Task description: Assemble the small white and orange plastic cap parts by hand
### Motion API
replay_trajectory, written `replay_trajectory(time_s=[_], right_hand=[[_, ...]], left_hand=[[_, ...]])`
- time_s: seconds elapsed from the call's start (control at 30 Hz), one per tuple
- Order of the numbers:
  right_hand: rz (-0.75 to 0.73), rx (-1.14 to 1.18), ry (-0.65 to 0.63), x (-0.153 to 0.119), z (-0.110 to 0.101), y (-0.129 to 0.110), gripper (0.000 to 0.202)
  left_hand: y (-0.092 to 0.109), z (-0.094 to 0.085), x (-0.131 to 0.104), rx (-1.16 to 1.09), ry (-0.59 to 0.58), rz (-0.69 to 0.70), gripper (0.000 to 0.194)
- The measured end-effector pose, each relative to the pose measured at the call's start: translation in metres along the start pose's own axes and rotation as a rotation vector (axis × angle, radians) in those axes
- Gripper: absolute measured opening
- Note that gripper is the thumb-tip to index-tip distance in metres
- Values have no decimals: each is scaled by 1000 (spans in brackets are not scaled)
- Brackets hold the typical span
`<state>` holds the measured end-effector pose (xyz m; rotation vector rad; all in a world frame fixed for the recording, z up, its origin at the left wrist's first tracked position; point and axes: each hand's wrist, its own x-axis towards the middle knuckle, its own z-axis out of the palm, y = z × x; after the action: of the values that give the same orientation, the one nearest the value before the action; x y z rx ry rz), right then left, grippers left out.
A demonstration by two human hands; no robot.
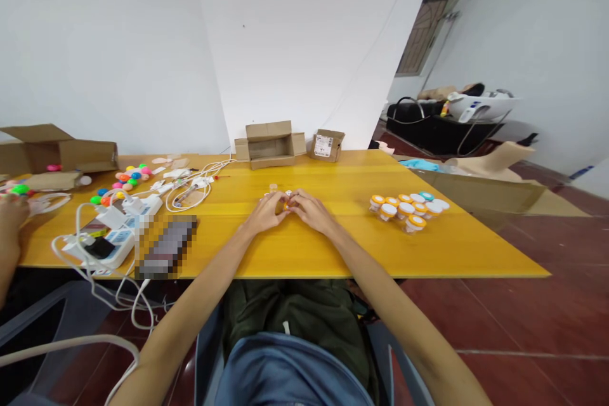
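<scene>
Over the middle of the yellow table, my left hand and my right hand meet with bent fingers. Between their fingertips is a small item with an orange part, mostly hidden by the fingers; both hands are closed on it. Just behind the hands stands a small clear container, and a small white piece shows by the fingertips. To the right, several small jars with orange, white and teal lids stand in a group.
An open cardboard box and a smaller box stand by the wall. On the left are a power strip with cables, a blurred phone, coloured balls and another person's hand.
</scene>
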<state>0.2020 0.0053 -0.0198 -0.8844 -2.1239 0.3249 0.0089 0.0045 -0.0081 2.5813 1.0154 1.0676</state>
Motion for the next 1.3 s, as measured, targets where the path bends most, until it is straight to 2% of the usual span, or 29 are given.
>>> replay_trajectory(time_s=[0.67,1.3], right_hand=[[69,-17,-47,2,-6,0,17],[55,-65,-36,1,-8,4,17]], left_hand=[[1,3,0,70,-39,67,23],[2,5,2,194,-66,129,30]])
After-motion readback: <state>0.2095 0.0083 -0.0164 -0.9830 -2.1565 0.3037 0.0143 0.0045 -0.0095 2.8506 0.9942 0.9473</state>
